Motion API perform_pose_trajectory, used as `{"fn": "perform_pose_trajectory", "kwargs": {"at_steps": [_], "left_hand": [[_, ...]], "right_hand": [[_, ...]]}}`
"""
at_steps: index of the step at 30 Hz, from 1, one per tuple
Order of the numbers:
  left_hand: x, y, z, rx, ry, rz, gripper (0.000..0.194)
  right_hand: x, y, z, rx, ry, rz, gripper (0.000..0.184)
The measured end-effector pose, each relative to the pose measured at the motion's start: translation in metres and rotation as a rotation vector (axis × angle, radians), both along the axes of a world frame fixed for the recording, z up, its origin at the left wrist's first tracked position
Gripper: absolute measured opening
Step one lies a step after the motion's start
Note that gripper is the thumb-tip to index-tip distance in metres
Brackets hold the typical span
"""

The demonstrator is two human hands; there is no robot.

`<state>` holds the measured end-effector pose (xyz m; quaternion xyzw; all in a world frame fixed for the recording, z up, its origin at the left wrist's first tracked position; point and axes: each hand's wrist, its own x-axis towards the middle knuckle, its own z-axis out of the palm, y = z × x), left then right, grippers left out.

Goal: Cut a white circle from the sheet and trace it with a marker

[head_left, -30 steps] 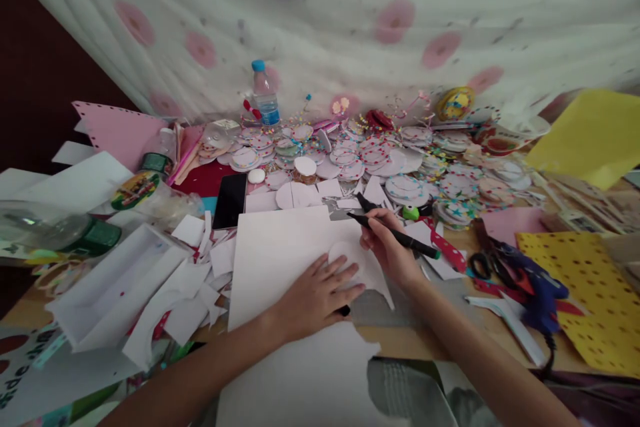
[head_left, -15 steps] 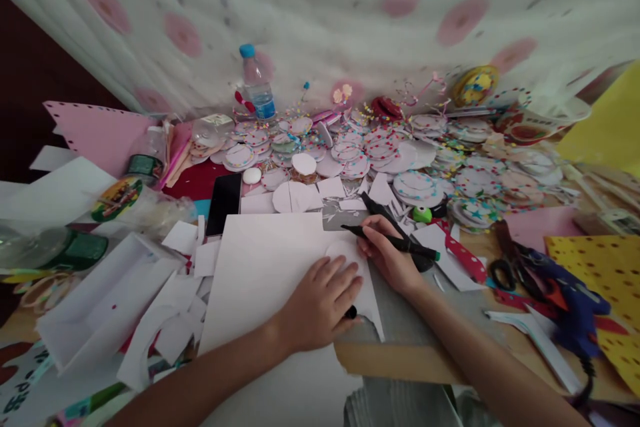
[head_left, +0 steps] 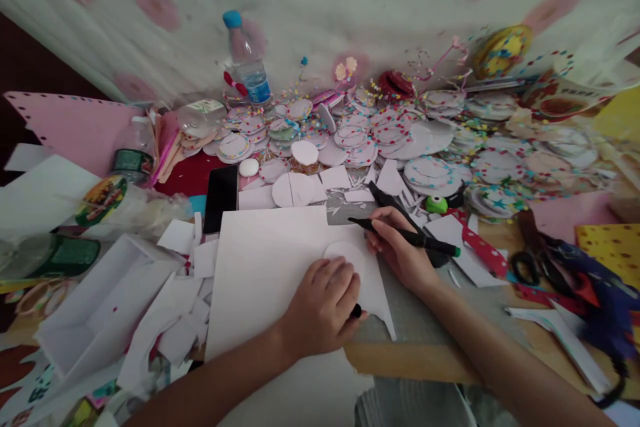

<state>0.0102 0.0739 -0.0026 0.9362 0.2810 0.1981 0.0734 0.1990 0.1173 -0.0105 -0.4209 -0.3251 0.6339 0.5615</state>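
My right hand (head_left: 400,247) grips a black marker (head_left: 417,237) with a green end; its dark tip points left over the sheet. A large sheet of white paper (head_left: 260,260) lies in front of me. My left hand (head_left: 327,303) rests on its right part, fingers curled and close together, over the lower edge of a white paper disc (head_left: 345,252). A small black marker cap (head_left: 356,311) shows between the left thumb and fingers. Under the paper's right side is a grey cutting mat (head_left: 430,313). The left fingertips partly hide the disc.
Stacks of decorated paper discs (head_left: 433,177) line the back. A black phone (head_left: 221,197) and an open white box (head_left: 107,293) are left, with a water bottle (head_left: 249,60) behind. Scissors (head_left: 530,267) and a blue glue gun (head_left: 607,313) lie right, near paper scraps.
The left fingers have drawn closer together and uncovered more of the disc. My right hand still holds the marker, a little further right in view. The whole view has shifted slightly.
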Motion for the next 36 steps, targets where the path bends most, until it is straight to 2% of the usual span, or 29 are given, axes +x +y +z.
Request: {"fn": "perform_pose_trajectory", "kwargs": {"at_steps": [3, 9, 14, 19, 27, 31, 36], "left_hand": [[0.000, 0.000, 0.000, 0.030, 0.000, 0.007, 0.042], [-0.001, -0.001, 0.000, 0.055, -0.004, 0.031, 0.042], [-0.002, -0.002, -0.001, 0.076, -0.023, 0.032, 0.042], [-0.001, -0.004, -0.005, 0.108, -0.095, 0.046, 0.041], [0.001, -0.010, -0.006, 0.137, -0.199, 0.184, 0.030], [0.001, -0.014, -0.004, 0.181, -0.160, 0.232, 0.027], [0.004, -0.023, -0.001, 0.243, -0.017, 0.220, 0.034]], "right_hand": [[0.006, 0.001, -0.001, 0.025, -0.029, -0.044, 0.014], [0.017, -0.001, 0.004, 0.061, -0.273, -0.160, 0.019], [0.020, 0.004, 0.011, 0.085, -0.186, -0.207, 0.012], [0.020, 0.014, 0.025, 0.097, -0.180, -0.094, 0.016], [0.007, 0.030, 0.050, 0.090, -0.157, 0.024, 0.019], [0.000, 0.029, 0.049, 0.060, -0.130, 0.057, 0.016], [-0.008, 0.022, 0.038, 0.032, -0.106, 0.056, 0.019]]}}
